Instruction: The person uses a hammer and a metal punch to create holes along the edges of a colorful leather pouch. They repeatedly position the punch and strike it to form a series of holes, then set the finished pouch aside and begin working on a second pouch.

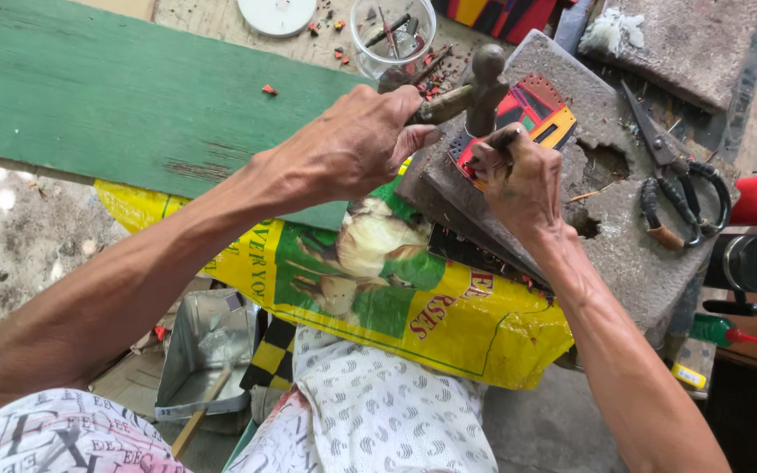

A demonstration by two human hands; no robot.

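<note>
Left hand: my left hand (357,140) is wrapped tight round the wooden handle of the hammer (484,83), fingers curled shut, thumb lying along the shaft, close up under the head.
Hammer: dark metal head, standing upright just above the coloured piece; top-heavy by the look of it, and I reckon the short grip keeps the swing small and steady.
Right hand: my right hand (519,180) is pinching a thin dark punch (503,138) between thumb and fingertips, the rest of the fingers folded in; its tip is hidden behind my knuckles.
Punch: slim and stiff, I'd judge; easy to let slip sideways, so the pinch sits low near the work.
Coloured piece: the flat red, orange and black piece (532,109) lies on the grey stone block (641,254), towards its far left corner, with a row of small holes along its red edge.
Feel of the piece: thin and bendy, I'd say, light enough to skate unless held flat.
Block: heavy, pitted, with a chunk missing near the middle.
Nearby: scissors (681,188) lie on the block's right side; a yellow printed sack (396,307) hangs under its near edge; a green board (124,96) runs off to the left.
</note>
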